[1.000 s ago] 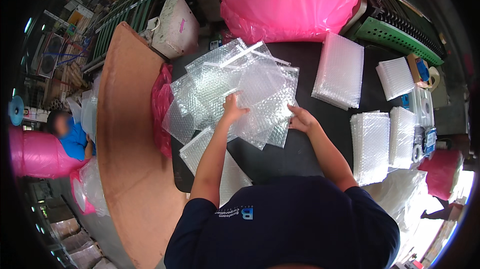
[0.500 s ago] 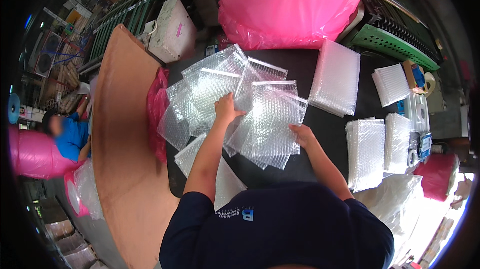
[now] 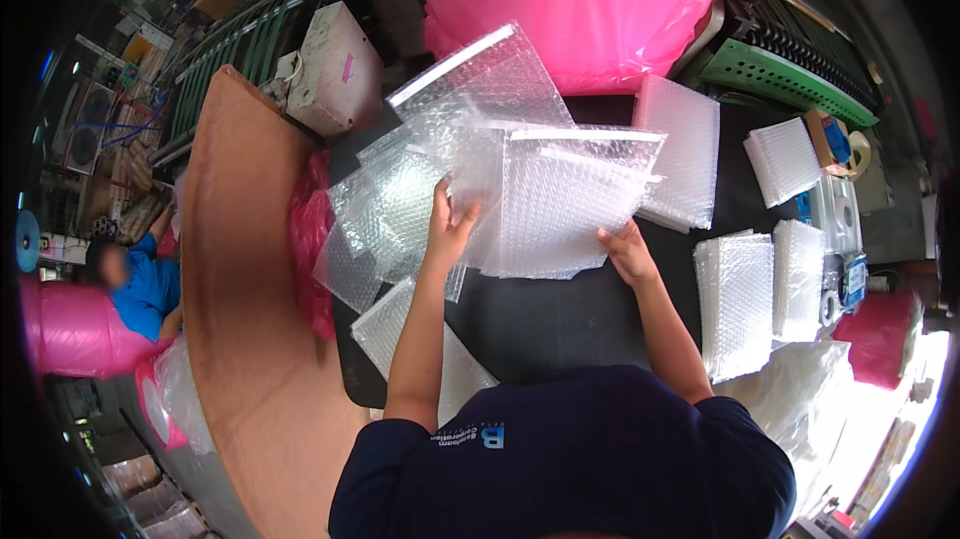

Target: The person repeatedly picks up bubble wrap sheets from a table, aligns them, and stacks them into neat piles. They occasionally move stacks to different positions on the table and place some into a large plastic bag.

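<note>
There over the black desk (image 3: 590, 324) are your bubble-wrap pouches (image 3: 565, 201), white strips (image 3: 585, 136) toward the desk's far side, your right hand's (image 3: 630, 254) fingers pinching their right edge, your left hand (image 3: 452, 229) flanking their left, grip unclear.

A packing workshop or factory: bubble-wrap pouches (image 3: 570, 204) cover the dark surface (image 3: 560, 329), with green machinery (image 3: 785, 84) far right, a big pink-wrapped bundle (image 3: 575, 9) beyond, and a co-worker (image 3: 145, 289) left.
</note>
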### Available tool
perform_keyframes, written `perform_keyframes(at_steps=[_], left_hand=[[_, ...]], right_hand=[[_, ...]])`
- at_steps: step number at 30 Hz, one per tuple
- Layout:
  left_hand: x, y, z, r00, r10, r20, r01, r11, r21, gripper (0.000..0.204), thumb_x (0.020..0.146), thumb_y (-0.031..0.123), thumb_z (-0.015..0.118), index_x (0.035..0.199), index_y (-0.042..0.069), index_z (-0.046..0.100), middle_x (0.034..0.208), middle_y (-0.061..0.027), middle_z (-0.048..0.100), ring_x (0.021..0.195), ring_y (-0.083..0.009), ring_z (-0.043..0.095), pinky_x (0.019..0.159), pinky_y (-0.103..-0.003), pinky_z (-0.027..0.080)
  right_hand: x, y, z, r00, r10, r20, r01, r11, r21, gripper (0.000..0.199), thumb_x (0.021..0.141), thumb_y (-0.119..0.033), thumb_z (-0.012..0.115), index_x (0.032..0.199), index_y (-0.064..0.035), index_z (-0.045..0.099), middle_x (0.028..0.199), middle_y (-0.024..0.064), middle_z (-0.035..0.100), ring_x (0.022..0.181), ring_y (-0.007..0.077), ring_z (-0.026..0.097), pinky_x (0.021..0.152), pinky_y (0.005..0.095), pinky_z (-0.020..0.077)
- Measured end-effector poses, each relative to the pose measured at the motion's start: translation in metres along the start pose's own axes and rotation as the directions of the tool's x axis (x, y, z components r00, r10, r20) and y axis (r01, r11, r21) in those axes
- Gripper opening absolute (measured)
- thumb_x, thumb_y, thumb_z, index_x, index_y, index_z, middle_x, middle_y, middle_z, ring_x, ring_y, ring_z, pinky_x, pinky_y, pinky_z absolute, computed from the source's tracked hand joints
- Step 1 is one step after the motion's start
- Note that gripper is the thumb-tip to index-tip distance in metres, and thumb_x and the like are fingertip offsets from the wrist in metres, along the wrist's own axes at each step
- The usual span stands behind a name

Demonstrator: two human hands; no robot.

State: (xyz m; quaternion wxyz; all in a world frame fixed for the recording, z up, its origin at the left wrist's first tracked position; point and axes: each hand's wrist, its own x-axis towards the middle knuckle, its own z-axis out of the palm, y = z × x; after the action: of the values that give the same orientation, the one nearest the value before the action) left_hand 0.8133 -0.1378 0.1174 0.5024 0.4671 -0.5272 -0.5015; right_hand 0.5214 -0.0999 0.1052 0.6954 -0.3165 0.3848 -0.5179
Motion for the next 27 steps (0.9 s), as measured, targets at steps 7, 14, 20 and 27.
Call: perform_keyframes(at_steps=[7,14,20,27], left_hand=[[-0.050,-0.007,0.005,1.000,0.026,-0.004,-0.023,0.945,0.326,0.059,0.090,0.038,0.047,0.129,-0.004,0.032,0.125,-0.0187,0.043,0.118,-0.0242,0.040,0.097,-0.034,0.031],[-0.087,0.012,0.041,0.958,0.251,0.137,-0.274,0.942,0.192,0.093,0.067,0.073,0.050,0.119,-0.004,0.044,0.115,-0.0200,0.050,0.110,-0.0293,0.047,0.092,-0.038,0.036],[-0.124,-0.034,0.071,0.948,0.121,0.294,-0.219,0.918,0.331,0.048,0.065,0.021,0.077,0.103,0.001,0.057,0.101,-0.0093,0.061,0.096,-0.0207,0.058,0.080,-0.034,0.045],[-0.145,-0.026,0.075,0.980,0.018,0.199,-0.063,0.973,0.222,0.041,0.067,0.013,0.076,0.102,0.002,0.058,0.094,-0.0095,0.064,0.091,-0.0192,0.060,0.079,-0.031,0.046]], right_hand=[[-0.029,-0.030,0.029,0.993,-0.116,0.012,0.116,0.985,-0.129,0.064,0.076,0.001,0.063,0.130,-0.0072,0.030,0.130,0.0058,0.037,0.121,0.0170,0.033,0.101,0.0333,0.0267],[-0.080,-0.031,0.033,0.934,-0.358,-0.002,0.345,0.901,-0.263,0.071,0.072,-0.003,0.069,0.130,-0.0051,0.029,0.128,0.0070,0.039,0.121,0.0175,0.034,0.101,0.0338,0.0272],[-0.095,0.012,-0.028,0.997,0.052,0.050,-0.010,0.785,-0.620,0.067,0.062,-0.013,0.079,0.118,-0.0022,0.043,0.109,0.0062,0.055,0.104,0.0182,0.051,0.091,0.0320,0.0388],[-0.112,0.024,-0.026,0.998,-0.024,-0.066,-0.026,0.746,-0.665,0.064,0.064,-0.009,0.077,0.118,-0.0013,0.045,0.112,0.0077,0.055,0.108,0.0186,0.048,0.092,0.0318,0.0375]])
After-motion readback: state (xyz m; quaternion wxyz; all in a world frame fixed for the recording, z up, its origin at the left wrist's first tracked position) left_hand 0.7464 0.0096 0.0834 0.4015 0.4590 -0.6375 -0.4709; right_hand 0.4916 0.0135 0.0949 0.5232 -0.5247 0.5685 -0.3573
